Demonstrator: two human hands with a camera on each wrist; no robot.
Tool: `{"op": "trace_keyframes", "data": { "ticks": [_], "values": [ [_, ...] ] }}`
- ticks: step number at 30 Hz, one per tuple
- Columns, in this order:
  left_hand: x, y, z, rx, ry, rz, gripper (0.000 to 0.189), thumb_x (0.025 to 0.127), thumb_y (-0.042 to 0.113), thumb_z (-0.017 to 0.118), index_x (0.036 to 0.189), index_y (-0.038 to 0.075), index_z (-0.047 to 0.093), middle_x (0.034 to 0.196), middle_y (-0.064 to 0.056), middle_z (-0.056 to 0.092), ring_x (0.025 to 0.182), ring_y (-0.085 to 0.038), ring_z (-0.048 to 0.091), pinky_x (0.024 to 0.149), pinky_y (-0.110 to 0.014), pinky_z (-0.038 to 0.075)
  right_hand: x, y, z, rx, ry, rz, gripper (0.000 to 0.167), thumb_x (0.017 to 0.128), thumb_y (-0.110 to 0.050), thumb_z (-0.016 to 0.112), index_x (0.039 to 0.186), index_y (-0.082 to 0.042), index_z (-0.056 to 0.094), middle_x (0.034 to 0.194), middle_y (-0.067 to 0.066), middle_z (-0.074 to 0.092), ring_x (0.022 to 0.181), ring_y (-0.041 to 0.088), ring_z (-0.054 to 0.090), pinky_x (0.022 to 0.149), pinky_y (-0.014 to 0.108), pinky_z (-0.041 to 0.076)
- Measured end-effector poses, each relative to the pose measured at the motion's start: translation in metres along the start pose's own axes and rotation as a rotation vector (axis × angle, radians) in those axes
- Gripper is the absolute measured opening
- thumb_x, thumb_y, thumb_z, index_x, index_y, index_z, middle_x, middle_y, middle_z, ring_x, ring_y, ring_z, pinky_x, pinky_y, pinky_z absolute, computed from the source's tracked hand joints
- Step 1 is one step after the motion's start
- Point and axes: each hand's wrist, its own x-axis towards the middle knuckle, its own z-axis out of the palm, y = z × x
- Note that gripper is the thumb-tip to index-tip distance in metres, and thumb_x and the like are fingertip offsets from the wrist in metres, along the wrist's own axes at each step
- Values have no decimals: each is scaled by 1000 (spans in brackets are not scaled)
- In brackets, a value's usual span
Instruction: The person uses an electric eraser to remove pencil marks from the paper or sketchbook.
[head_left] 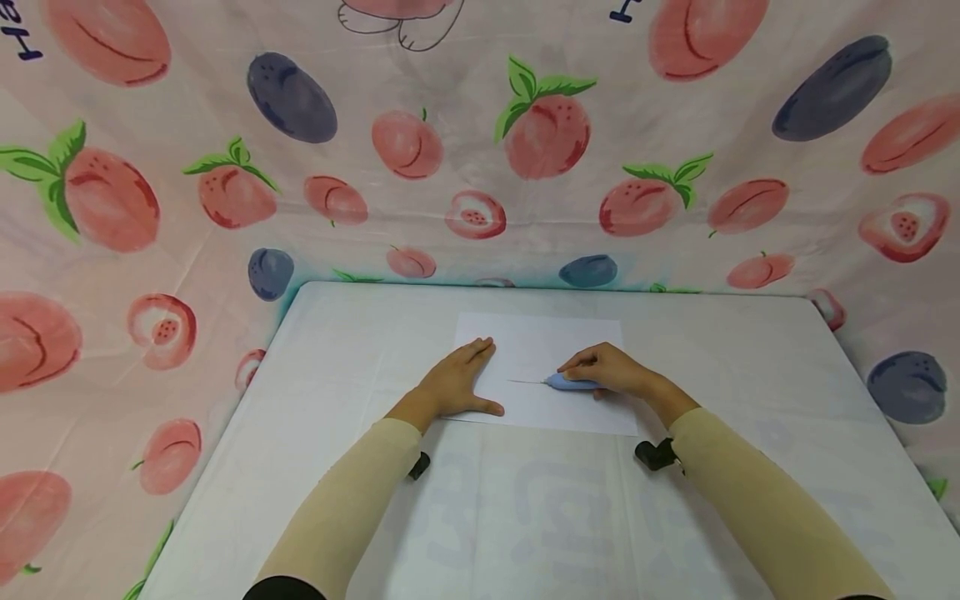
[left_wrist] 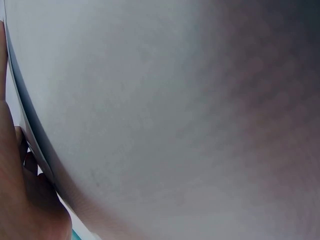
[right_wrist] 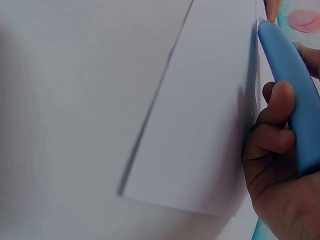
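On the table, a white sheet of paper carries a thin dark line; whether it is a cut or a drawn mark I cannot tell. My right hand grips a blue pen-style cutter, its small pale tip pointing left at the line's right end. In the right wrist view the thick blue cutter lies between curled fingers and thumb. My left hand presses on the paper's left side, fingers and thumb spread. Only part of the left hand shows in the left wrist view.
The white-covered table extends around the paper on all sides. Behind and to the sides hangs a pink fruit-print cloth. A dark wrist device sits below the right wrist.
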Motion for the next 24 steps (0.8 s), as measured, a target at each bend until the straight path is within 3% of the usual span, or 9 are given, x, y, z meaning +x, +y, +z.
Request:
{"op": "trace_keyframes", "data": {
  "ticks": [14,17,24],
  "values": [
    [-1,-1,1,-9,12,4,118,72,79,64,160,18,13,166,5,9,153,-16,9,123,-36,16,-4,-1,1,-6,-2,-16,35,94,-30,67,120,-7,72,124,16,63,55,14,53,59,28,49],
    [-1,-1,2,-13,16,6,118,72,79,64,160,18,13,166,5,9,153,-16,9,123,-36,17,-5,-2,1,-13,-4,-14,36,94,-31,67,121,-7,71,115,13,65,56,15,54,60,29,49],
    [-1,-2,3,-9,20,6,119,71,80,64,160,19,12,166,6,9,153,-15,8,123,-35,17,-5,-4,4,-20,0,17,37,89,-33,73,120,-11,72,74,3,55,56,16,56,61,27,48]
  ]
}}
